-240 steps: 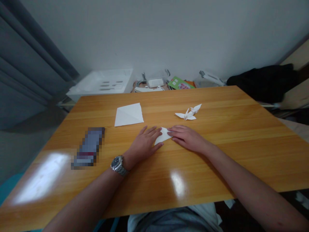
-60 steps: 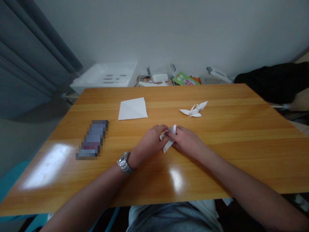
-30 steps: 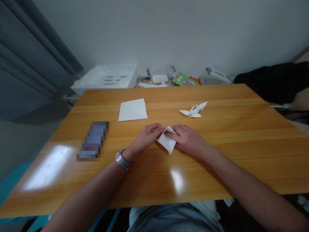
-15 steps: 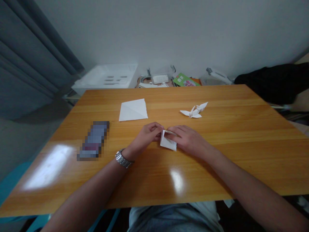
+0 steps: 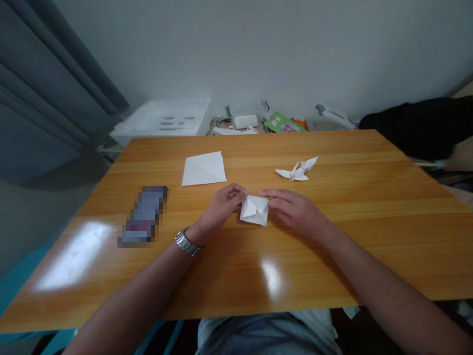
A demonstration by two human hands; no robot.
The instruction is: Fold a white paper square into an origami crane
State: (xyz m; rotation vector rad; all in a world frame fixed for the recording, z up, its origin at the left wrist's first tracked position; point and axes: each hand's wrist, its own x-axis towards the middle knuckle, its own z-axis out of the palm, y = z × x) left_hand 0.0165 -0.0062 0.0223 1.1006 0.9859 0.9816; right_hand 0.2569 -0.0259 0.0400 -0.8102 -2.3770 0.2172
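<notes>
A small folded white paper (image 5: 254, 210) sits at the middle of the wooden table (image 5: 332, 236), partly spread with its flaps showing. My left hand (image 5: 220, 208), with a metal watch on the wrist, pinches the paper's left edge with curled fingers. My right hand (image 5: 291, 209) pinches its right corner between thumb and fingers. Farther back lie a finished white paper crane (image 5: 297, 170) on the right and a flat creased white sheet (image 5: 203, 168) on the left.
A blurred-out dark oblong object (image 5: 143, 215) lies on the table to the left. Behind the far edge stand a white plastic box (image 5: 162, 120), a green booklet (image 5: 283, 122) and assorted clutter. Dark cloth (image 5: 417, 125) lies at the back right. A grey curtain hangs at left.
Eight seconds ago both hands pressed the paper flat. Since then they lifted and turned it, and now the paper is spread wider between the two hands.
</notes>
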